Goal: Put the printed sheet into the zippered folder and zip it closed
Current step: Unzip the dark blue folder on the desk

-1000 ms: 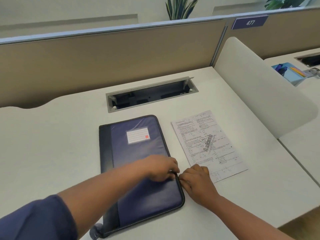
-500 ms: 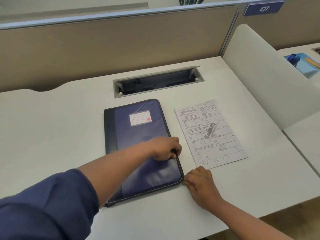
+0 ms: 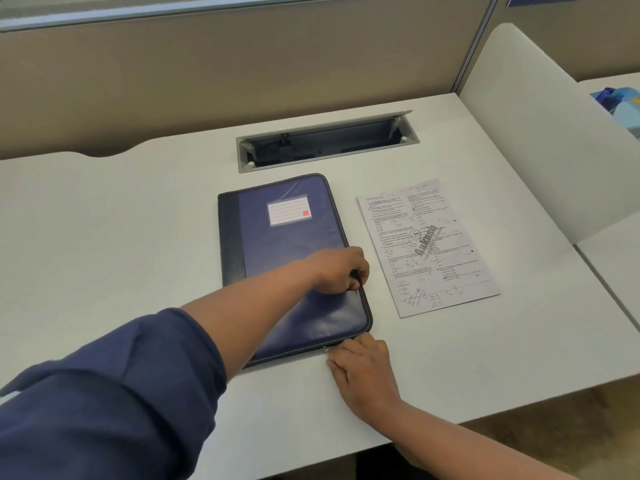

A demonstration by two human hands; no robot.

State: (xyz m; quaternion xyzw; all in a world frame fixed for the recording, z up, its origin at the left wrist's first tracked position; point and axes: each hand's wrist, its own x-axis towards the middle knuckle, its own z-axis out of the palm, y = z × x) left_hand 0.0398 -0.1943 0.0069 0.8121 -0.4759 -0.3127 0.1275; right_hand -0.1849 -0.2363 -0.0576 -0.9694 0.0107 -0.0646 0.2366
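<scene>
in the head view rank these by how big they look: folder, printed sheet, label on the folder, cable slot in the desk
1. Folder, though the left arm covers part of it.
2. Printed sheet.
3. Cable slot, which lies farther from the camera, so its true size is unsure.
4. Label.

The printed sheet (image 3: 427,247) lies on the desk (image 3: 121,237) right of the zippered folder (image 3: 287,251).

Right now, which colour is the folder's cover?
Dark blue, with a black spine strip; folder, head view.

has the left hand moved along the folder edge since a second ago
Yes. The left hand has slid up the folder's right edge, away from the near corner.
</scene>
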